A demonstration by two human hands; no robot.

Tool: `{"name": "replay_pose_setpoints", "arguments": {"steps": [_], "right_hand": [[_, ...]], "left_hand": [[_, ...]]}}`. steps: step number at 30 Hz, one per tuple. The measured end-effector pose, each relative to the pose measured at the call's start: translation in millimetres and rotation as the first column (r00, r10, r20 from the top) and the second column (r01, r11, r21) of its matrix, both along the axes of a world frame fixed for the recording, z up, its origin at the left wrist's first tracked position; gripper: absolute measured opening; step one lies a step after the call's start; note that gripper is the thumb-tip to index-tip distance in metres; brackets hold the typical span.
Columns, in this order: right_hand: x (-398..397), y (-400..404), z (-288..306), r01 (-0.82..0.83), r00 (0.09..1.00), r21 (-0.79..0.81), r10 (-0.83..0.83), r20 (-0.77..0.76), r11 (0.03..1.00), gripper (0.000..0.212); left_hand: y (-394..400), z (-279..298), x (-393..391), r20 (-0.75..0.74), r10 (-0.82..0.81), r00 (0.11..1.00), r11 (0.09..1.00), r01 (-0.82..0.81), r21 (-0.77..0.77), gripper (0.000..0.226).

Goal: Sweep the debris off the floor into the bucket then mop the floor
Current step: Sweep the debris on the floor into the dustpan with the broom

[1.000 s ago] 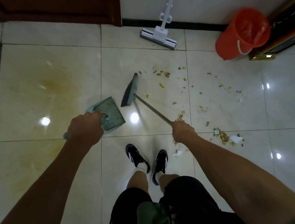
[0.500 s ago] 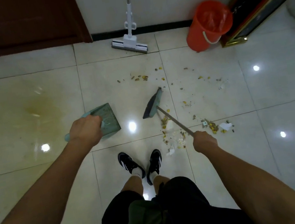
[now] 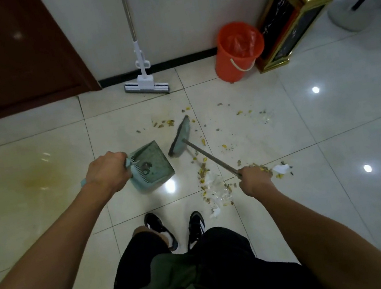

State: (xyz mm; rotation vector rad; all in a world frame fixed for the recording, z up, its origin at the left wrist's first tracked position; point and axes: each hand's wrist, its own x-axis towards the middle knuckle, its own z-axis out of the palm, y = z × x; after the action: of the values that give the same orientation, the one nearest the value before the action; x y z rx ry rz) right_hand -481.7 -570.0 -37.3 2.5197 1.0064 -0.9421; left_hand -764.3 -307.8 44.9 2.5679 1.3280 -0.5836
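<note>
The left hand (image 3: 107,173) is gripping the pale green plastic dustpan (image 3: 152,166), which has shifted right toward the broom. The right hand (image 3: 256,180) is clutching the metal-handled green broom (image 3: 180,138), now drawn nearer the pan, so gathering looks close. Yellow and white debris (image 3: 206,177) is lying right of the pan; the orange plastic bucket (image 3: 237,52) is waiting far right.
</note>
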Motion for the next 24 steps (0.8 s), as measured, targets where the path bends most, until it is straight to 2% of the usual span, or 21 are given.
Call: {"name": "replay_pose_setpoints", "arguments": {"steps": [6, 17, 24], "right_hand": [[-22.5, 81.2, -6.1, -0.011, 0.999, 0.082, 0.015, -0.046, 0.997, 0.028], [-96.3, 289.2, -30.6, -0.029, 0.991, 0.129, 0.045, -0.125, 0.991, 0.024], [-128.0, 352.1, -44.9, 0.13, 0.981, 0.041, -0.122, -0.148, 0.991, 0.028]], "left_hand": [[47.6, -1.9, -8.5, -0.006, 0.002, 1.0, 1.0, -0.002, 0.026, 0.012], [211.4, -37.8, -74.6, 0.075, 0.042, 0.996, 0.999, -0.04, -0.023, 0.026], [273.7, -50.0, -79.1, 0.069, 0.093, 0.993, 0.985, -0.081, -0.151, 0.028]]}}
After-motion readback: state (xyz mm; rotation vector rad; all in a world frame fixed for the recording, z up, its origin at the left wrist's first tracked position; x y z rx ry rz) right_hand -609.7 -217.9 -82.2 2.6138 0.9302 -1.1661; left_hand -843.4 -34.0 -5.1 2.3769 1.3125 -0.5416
